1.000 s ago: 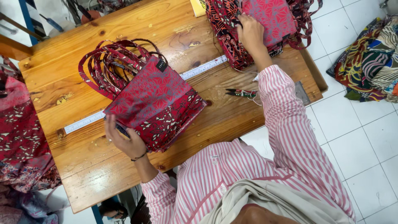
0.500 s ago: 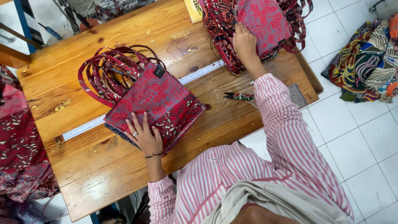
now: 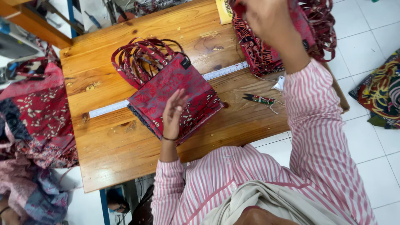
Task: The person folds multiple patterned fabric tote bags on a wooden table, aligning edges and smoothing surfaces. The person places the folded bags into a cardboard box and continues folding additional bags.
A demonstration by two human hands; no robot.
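A stack of red patterned fabric bags [image 3: 175,93] with looped handles lies on the wooden table [image 3: 112,154], over a long white ruler [image 3: 106,109]. My left hand [image 3: 173,114] hovers just above the stack's near edge, fingers apart, holding nothing. My right hand [image 3: 268,21] is raised near the top of the view and grips one red patterned bag [image 3: 302,25] lifted from a second pile of bags [image 3: 262,54] at the table's far right. Small thread snips [image 3: 259,98] lie on the table between the two piles.
A small white object [image 3: 278,83] with thread lies beside the snips. Red and pink patterned cloth [image 3: 29,121] hangs off the table's left side. Colourful fabric [image 3: 383,93] sits on the white tiled floor at the right. A yellow item [image 3: 223,10] lies at the far table edge.
My right hand has lifted a bag up off the right pile toward the camera. My left hand slid from the stack's near corner onto its middle, then rose slightly.
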